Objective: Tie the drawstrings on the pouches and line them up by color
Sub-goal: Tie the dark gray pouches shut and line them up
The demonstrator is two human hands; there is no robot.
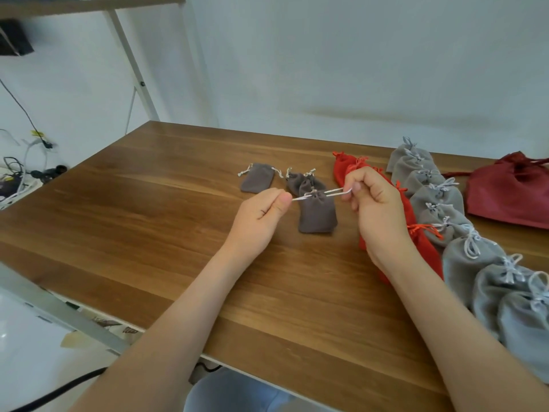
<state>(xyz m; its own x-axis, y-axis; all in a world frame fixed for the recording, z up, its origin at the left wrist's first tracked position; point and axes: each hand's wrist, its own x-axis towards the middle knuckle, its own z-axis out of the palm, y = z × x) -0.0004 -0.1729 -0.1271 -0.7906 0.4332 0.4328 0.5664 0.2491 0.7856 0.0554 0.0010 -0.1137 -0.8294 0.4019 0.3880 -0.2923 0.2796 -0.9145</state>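
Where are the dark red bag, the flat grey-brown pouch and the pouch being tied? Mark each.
dark red bag [505,200]: head view, middle of cloth.
flat grey-brown pouch [257,182]: head view, centre of body.
pouch being tied [318,215]: head view, body below cinched neck.

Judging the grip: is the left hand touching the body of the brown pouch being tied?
Apart. Head view: the left hand pinches only the drawstring; a stretch of string separates it from the brown pouch.

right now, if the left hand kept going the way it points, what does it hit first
Likely the brown pouch whose cord the left hand pinches; the right hand lies beyond. Depth is unclear.
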